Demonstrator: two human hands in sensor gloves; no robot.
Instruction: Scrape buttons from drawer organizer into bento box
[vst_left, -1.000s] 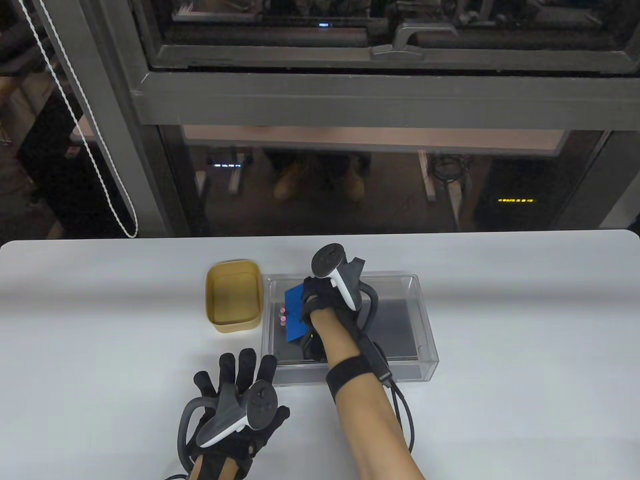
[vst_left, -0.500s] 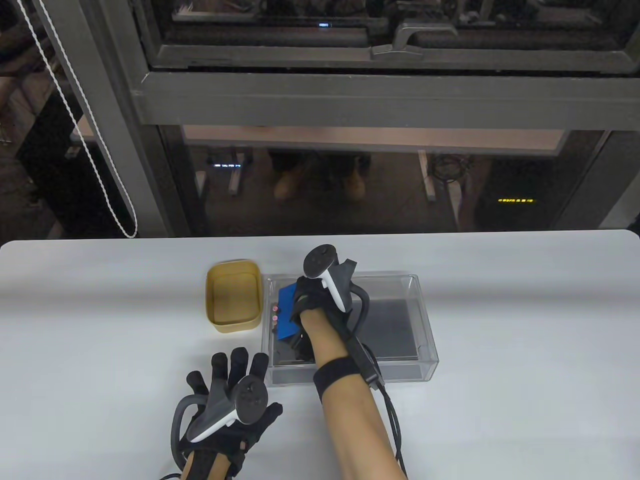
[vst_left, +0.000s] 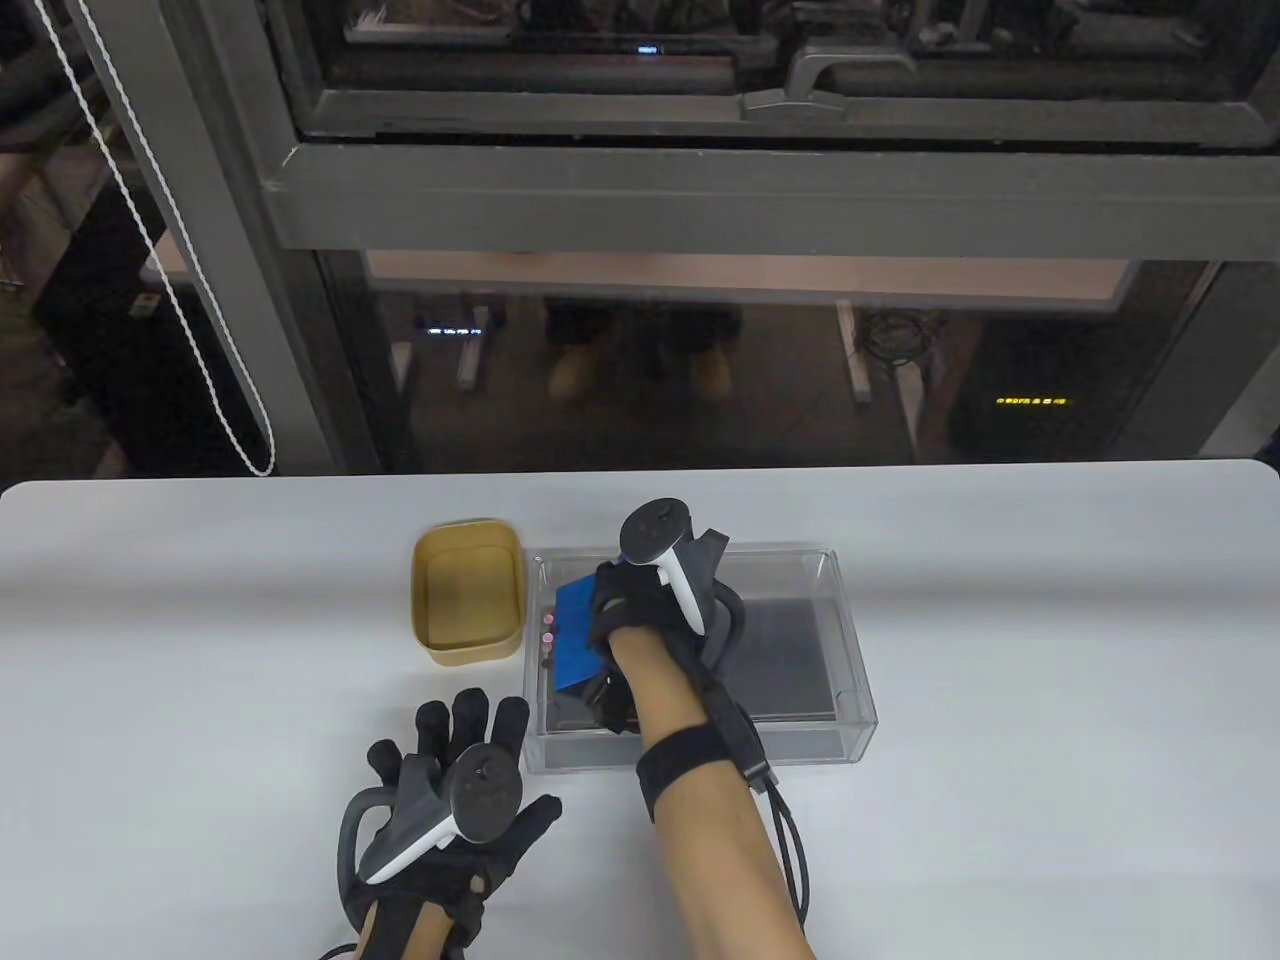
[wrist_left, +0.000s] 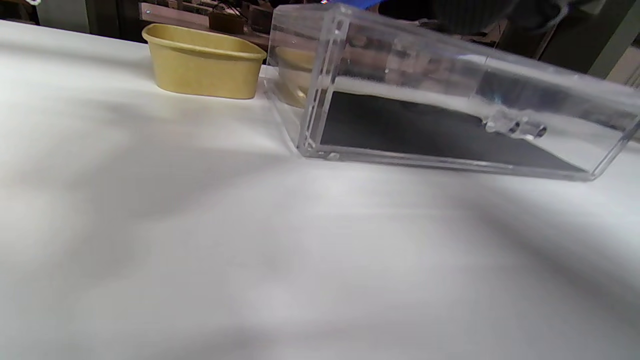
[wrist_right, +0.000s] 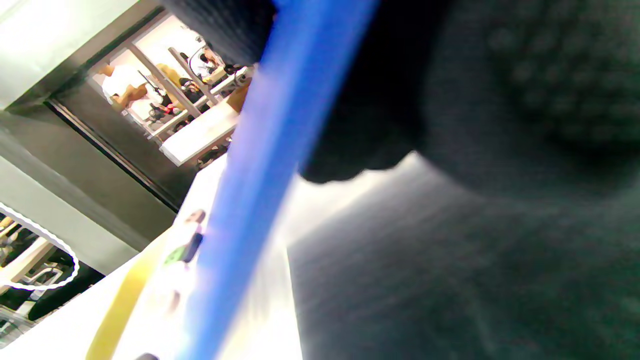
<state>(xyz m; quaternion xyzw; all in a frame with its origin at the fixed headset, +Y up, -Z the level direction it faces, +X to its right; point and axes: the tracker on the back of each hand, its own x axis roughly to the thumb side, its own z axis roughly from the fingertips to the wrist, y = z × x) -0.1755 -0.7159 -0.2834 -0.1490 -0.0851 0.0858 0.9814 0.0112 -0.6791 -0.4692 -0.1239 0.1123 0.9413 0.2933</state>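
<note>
A clear drawer organizer (vst_left: 840, 650) with a dark floor lies on the white table; it also shows in the left wrist view (wrist_left: 450, 100). My right hand (vst_left: 625, 620) is inside it and grips a blue scraper (vst_left: 575, 635), blurred blue in the right wrist view (wrist_right: 260, 165). Several small pink buttons (vst_left: 547, 632) sit against the organizer's left wall, just left of the scraper. The tan bento box (vst_left: 468, 592) stands left of the organizer and looks empty; it also shows in the left wrist view (wrist_left: 202, 62). My left hand (vst_left: 460, 770) lies flat on the table with fingers spread, near the organizer's front left corner, holding nothing.
A dark window frame (vst_left: 700, 190) rises behind the table's far edge. A white bead cord (vst_left: 200, 340) hangs at the back left. The right hand's cable (vst_left: 790, 850) trails along the forearm.
The right hand pushed the blue scraper left, moving the buttons up to the organizer's left wall. The left hand drew back a little toward the table's front edge.
</note>
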